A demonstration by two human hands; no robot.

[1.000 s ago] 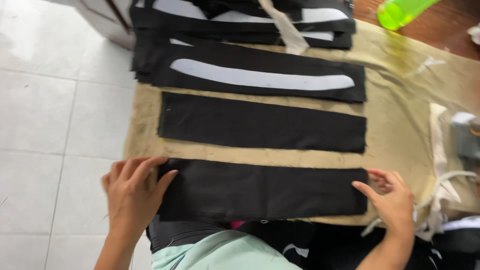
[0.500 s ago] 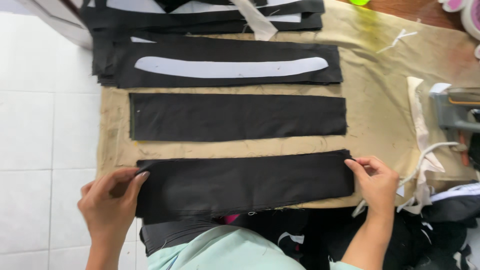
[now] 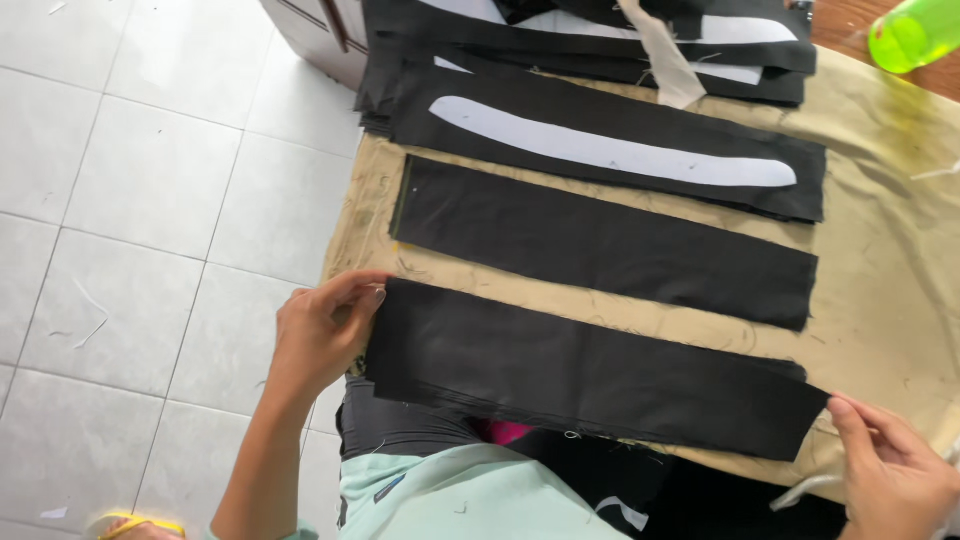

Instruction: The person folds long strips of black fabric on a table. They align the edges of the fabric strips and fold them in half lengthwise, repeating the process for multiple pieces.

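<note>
A long black fabric strip (image 3: 590, 370) lies along the near edge of a tan-covered table (image 3: 880, 250). My left hand (image 3: 325, 335) touches its left end with the fingertips. My right hand (image 3: 890, 470) rests at its right end, fingers against the corner. A second black strip (image 3: 600, 240) lies parallel just beyond it. Further back is a black piece with a curved white shape (image 3: 610, 150) on it, on top of a stack of similar black pieces (image 3: 590, 40).
A green bottle (image 3: 915, 30) stands at the far right corner. A pale fabric scrap (image 3: 665, 60) lies across the stack. White tiled floor (image 3: 130, 230) is to the left. Dark cloth hangs below the table edge by my lap.
The view has swung to the right and tilted. Both hands stay at the ends of the near strip, which now sits a little askew on the table edge.
</note>
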